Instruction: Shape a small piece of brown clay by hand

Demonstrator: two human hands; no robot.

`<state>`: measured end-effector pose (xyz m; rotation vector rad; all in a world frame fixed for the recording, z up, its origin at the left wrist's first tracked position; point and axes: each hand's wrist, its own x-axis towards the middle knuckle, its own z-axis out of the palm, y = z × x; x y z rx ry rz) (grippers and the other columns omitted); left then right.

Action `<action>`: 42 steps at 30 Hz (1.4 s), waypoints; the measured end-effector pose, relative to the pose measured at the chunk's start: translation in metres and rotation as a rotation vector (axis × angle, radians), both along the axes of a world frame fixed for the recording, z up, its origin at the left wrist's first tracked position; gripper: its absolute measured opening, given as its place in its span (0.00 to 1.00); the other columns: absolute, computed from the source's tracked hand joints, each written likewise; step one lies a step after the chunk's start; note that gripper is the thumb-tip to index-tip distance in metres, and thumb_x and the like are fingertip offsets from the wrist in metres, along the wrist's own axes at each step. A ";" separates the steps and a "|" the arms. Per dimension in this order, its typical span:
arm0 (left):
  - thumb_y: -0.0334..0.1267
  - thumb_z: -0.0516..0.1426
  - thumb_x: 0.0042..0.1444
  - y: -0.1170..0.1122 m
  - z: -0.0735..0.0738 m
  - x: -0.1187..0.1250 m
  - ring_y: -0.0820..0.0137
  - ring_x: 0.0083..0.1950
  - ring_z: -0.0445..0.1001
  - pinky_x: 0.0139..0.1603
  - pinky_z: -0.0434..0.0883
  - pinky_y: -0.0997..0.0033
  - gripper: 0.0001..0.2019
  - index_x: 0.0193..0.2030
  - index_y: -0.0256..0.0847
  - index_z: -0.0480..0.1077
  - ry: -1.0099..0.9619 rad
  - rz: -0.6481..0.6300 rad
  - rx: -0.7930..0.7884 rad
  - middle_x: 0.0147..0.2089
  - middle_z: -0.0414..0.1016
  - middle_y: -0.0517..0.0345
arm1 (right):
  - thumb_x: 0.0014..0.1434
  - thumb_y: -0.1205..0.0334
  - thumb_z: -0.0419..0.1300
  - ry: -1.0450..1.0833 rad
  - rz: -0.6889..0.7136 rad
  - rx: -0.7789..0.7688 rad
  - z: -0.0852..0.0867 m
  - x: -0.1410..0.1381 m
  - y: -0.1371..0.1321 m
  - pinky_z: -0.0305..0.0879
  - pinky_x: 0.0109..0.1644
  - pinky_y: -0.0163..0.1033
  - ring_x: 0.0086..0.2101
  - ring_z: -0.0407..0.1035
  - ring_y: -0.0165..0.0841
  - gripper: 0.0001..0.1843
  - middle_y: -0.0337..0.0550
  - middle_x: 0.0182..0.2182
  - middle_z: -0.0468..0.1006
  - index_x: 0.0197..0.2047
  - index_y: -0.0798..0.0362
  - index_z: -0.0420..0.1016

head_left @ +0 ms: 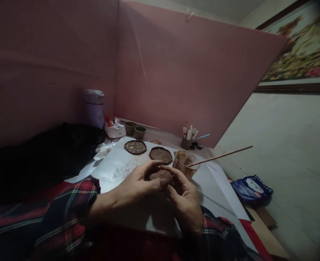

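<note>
Between both hands, above the white paper, is a lump of brown clay-like dough. My left hand curls round its left side, thumb along the near face. My right hand cups the right side, its fingers bent over the edge. Just beyond the hands lies a flat round brown disc with a raised dark rim. A second dark disc with yellow specks lies to its left. Close to my right hand stands a clear cup smeared with brown, a long wooden stick leaning out of it.
White paper with brown crumbs covers the table. Two small pots stand at the back, beside a white packet and a purple bottle. A pen holder is at back right. Black plastic lies left; pink panels rise behind.
</note>
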<state>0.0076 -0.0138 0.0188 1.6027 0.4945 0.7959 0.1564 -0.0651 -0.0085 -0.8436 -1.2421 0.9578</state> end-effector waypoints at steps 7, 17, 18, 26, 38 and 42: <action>0.29 0.62 0.48 0.005 0.000 0.005 0.63 0.48 0.73 0.49 0.70 0.67 0.23 0.53 0.43 0.69 0.033 -0.036 0.110 0.44 0.75 0.60 | 0.51 0.66 0.65 0.010 -0.160 -0.026 0.002 0.001 -0.001 0.70 0.48 0.34 0.43 0.76 0.34 0.16 0.38 0.42 0.82 0.44 0.45 0.78; 0.27 0.63 0.42 0.006 -0.006 -0.007 0.61 0.52 0.72 0.49 0.70 0.67 0.34 0.59 0.43 0.65 0.061 0.029 -0.079 0.53 0.74 0.56 | 0.50 0.64 0.66 -0.038 -0.097 -0.128 0.004 -0.002 0.001 0.70 0.48 0.39 0.43 0.75 0.38 0.18 0.42 0.43 0.81 0.46 0.47 0.78; 0.28 0.64 0.43 0.006 -0.006 -0.008 0.61 0.52 0.72 0.48 0.71 0.67 0.35 0.60 0.44 0.64 0.036 -0.008 -0.145 0.54 0.74 0.56 | 0.51 0.62 0.66 -0.064 -0.113 -0.123 0.004 -0.002 0.000 0.70 0.48 0.40 0.43 0.75 0.39 0.18 0.44 0.44 0.81 0.47 0.48 0.78; 0.35 0.62 0.53 0.010 -0.004 -0.008 0.63 0.52 0.71 0.52 0.67 0.67 0.20 0.54 0.43 0.69 -0.148 -0.192 -0.384 0.48 0.75 0.56 | 0.59 0.58 0.59 -0.317 -0.202 0.026 0.001 -0.001 -0.001 0.69 0.50 0.41 0.46 0.72 0.39 0.17 0.44 0.47 0.78 0.52 0.46 0.74; 0.47 0.55 0.59 0.023 -0.002 -0.009 0.67 0.36 0.74 0.38 0.70 0.70 0.17 0.26 0.37 0.60 -0.321 -0.255 -0.760 0.28 0.61 0.60 | 0.63 0.64 0.53 -0.577 -0.411 0.138 0.005 -0.004 -0.003 0.67 0.48 0.37 0.47 0.70 0.35 0.15 0.44 0.46 0.74 0.52 0.46 0.73; 0.47 0.56 0.58 0.025 0.000 -0.010 0.72 0.29 0.72 0.34 0.70 0.75 0.18 0.25 0.36 0.61 -0.289 -0.228 -0.730 0.26 0.64 0.59 | 0.63 0.65 0.54 -0.600 -0.417 0.146 0.005 -0.004 -0.004 0.66 0.49 0.37 0.47 0.69 0.35 0.15 0.45 0.46 0.73 0.52 0.47 0.72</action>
